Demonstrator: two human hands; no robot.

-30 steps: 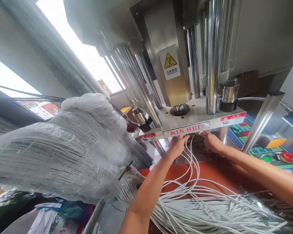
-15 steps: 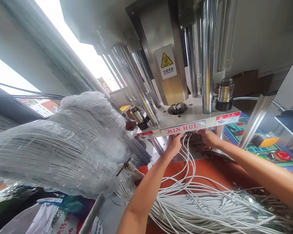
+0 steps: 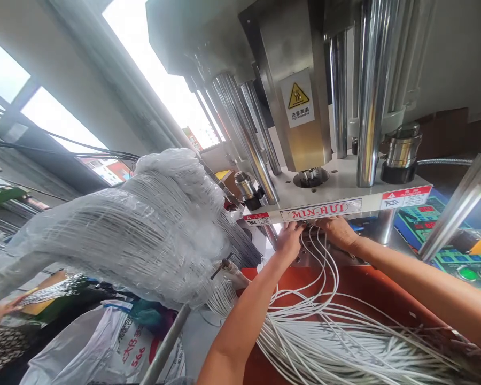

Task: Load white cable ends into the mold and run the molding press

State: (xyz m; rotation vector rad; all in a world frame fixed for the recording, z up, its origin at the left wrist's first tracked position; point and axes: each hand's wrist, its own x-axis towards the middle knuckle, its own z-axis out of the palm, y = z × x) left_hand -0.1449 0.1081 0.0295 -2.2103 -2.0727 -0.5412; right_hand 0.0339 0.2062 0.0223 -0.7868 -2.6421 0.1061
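Note:
Both of my hands reach under the white plate (image 3: 336,199) of a vertical press marked MIN-HUI. My left hand (image 3: 289,239) and my right hand (image 3: 337,231) sit at the mould area below that plate, their fingertips hidden beneath it. Several white cables (image 3: 321,256) run from between the hands back toward me and join a thick bundle of white cables (image 3: 324,342) lying on the orange table top (image 3: 369,291). Whether the fingers pinch cable ends I cannot see.
A large plastic-wrapped bundle of white cables (image 3: 144,230) hangs on a rod at my left. Chrome guide columns (image 3: 369,91) and a hot-surface warning label (image 3: 299,101) rise above the plate. A control panel with a green button (image 3: 467,274) is at right. Printed bags (image 3: 116,342) lie lower left.
The view swung a little left and up. Both hands stay under the press plate, shifted slightly deeper, with the cables still between them.

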